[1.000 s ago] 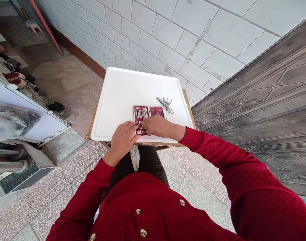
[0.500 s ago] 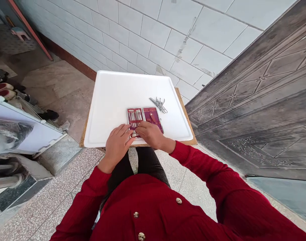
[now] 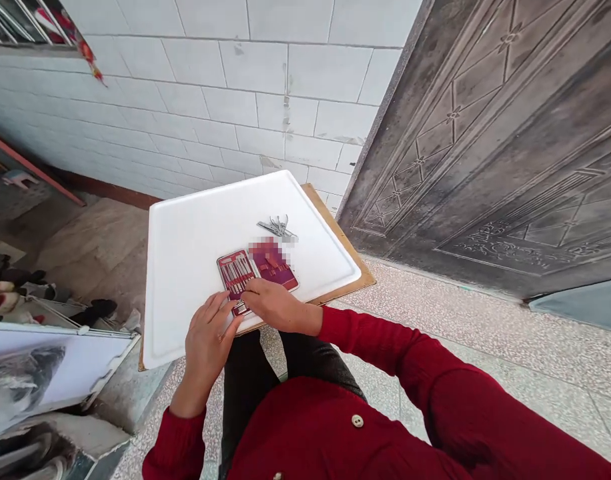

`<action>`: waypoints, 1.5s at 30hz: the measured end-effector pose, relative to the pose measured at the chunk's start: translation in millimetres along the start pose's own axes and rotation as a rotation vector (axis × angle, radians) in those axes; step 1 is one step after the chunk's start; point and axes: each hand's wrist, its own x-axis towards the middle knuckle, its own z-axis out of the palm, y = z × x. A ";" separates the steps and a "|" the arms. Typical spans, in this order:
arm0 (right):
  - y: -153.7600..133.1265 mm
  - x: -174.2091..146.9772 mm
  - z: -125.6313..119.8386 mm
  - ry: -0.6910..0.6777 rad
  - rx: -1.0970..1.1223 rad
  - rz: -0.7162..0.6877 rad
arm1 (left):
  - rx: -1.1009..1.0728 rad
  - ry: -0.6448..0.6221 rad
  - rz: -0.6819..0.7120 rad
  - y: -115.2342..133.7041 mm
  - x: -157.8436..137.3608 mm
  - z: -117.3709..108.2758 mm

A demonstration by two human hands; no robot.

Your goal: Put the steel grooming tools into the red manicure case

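Both touching red case (image 3: 284, 276) | left hand (image 3: 207, 333): half-spread | right hand (image 3: 274, 305): curled

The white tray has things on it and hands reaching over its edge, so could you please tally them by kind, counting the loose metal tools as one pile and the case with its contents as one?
Open red case: 1
Pile of loose metal tools: 1
Hands (left hand, right hand): 2
Total: 4
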 end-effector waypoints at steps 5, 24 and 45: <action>26.0 13.8 -42.0 0.014 0.196 0.028 | 0.011 0.054 -0.001 -16.6 25.7 -17.3; 161.6 50.9 -79.5 0.077 0.124 0.921 | -0.138 -0.160 0.005 -26.6 167.0 39.5; 176.2 45.5 -73.4 0.466 1.055 0.883 | -0.101 -0.171 0.062 -26.4 165.9 40.5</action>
